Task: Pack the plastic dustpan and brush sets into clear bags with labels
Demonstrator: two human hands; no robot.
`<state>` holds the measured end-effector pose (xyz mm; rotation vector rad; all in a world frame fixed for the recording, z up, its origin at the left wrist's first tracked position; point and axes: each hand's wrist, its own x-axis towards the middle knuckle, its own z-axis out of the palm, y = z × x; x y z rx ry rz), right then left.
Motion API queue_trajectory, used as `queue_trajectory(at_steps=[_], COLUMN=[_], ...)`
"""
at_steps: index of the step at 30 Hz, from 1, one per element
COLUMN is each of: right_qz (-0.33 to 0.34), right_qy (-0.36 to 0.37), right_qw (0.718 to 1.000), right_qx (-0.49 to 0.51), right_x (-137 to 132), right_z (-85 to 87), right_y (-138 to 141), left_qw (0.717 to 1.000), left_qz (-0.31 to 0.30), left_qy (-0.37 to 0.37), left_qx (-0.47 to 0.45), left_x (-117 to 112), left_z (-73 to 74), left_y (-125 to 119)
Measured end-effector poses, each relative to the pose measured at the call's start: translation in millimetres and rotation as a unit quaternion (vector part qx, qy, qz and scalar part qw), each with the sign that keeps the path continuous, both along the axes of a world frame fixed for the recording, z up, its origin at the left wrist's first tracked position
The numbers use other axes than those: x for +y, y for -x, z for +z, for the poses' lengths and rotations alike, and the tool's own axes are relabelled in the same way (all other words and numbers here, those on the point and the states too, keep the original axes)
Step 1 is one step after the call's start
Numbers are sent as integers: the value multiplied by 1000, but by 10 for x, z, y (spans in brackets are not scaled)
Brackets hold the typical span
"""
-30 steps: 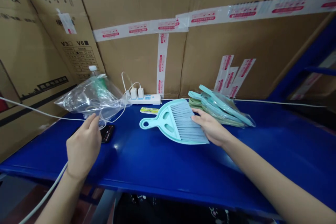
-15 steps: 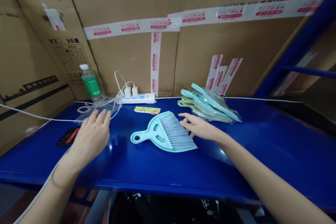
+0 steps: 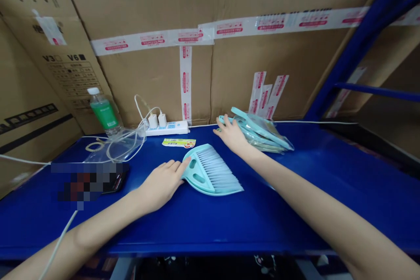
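My left hand point(image 3: 166, 181) is closed round the handle of a light-blue dustpan point(image 3: 197, 176), which lies flat on the blue table. A hand brush with pale blue bristles point(image 3: 220, 170) is nested in the pan, bristles pointing right. Farther back, my right hand point(image 3: 232, 134) reaches over the handle end of a pile of bagged dustpan sets point(image 3: 262, 129), blue and green in clear plastic. Its fingers are spread, and I cannot tell whether they touch the pile.
At the back stand a bottle with a green label point(image 3: 104, 113) and a white power strip point(image 3: 169, 128) with chargers and loose cables. A small printed card point(image 3: 179, 142), a clear plastic bag point(image 3: 126, 146) and a partly blurred dark device point(image 3: 114, 181) lie nearby. Cardboard point(image 3: 151, 74) walls the back.
My left hand has come right from beside the plastic bag and taken the dustpan's handle. From beside the bristles, my right hand has moved back to the bagged pile. The view has shifted slightly.
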<state>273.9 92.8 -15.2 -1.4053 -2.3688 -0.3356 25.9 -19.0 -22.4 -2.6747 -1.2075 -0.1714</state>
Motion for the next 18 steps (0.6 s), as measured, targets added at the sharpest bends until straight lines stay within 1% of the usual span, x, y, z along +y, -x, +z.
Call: queue_trajectory(at_steps=[2, 4, 7, 10, 12, 14, 15, 17, 18], right_qz=[-27, -44, -49, -53, -57, -51, -39, -14, 11], right_qy=[-3, -5, -6, -4, -8, -27, -41, -61, -49], right_qw=[1000, 999, 998, 998, 998, 998, 998, 997, 998], right_qx=[-13, 1, 32, 38, 33, 31, 32, 36, 35], right_x=[50, 85, 143, 188, 167, 63, -30, -294, -455], right_z=[-46, -76, -112, -132, -106, -32, 21, 131, 177], right_y=[-26, -67, -156, -256, -294, -281, -250, -145, -77], left_qw=[999, 995, 985, 964, 947, 931, 925, 915, 912], left_qz=[-19, -30, -22, -10, -4, 2, 3, -1, -3], left_qy=[19, 38, 75, 140, 182, 211, 220, 233, 234], left_qx=[-44, -91, -156, -225, -265, -297, -310, -329, -337], left_x=[23, 31, 31, 47, 65, 79, 82, 79, 75], left_z=[21, 39, 49, 42, 31, 16, 8, -5, -10], left_y=[16, 28, 40, 47, 45, 37, 30, 12, 1])
